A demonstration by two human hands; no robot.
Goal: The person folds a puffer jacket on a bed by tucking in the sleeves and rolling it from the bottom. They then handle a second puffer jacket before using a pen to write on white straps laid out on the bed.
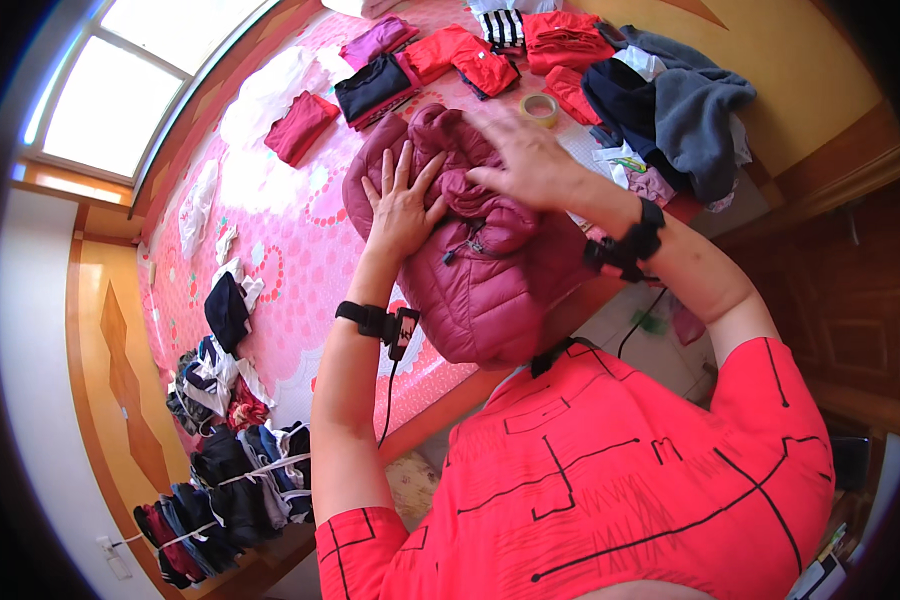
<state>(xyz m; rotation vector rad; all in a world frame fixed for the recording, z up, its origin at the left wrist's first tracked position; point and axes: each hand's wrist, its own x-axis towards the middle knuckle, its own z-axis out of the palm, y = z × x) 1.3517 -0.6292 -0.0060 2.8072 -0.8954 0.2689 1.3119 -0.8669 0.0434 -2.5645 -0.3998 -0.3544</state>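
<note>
A maroon quilted puffer jacket (472,300) lies bunched on the pink patterned bed cover (285,330), close to the front edge of the bed. My left hand (403,206) rests flat on its left part with the fingers spread. Over the upper right of the jacket is my right hand (521,161), slightly blurred, with thumb and fingers apart; whether it touches the fabric I cannot tell. A zip pull and a dark cord end show on the jacket, below and between the hands.
Folded red clothes (562,37), a folded black garment (375,86) and a roll of tape (539,109) lie beyond the jacket. A grey garment (701,112) is heaped at the right. Tied bundles of clothes (232,480) stand at lower left, near a dark cap-like item (226,311).
</note>
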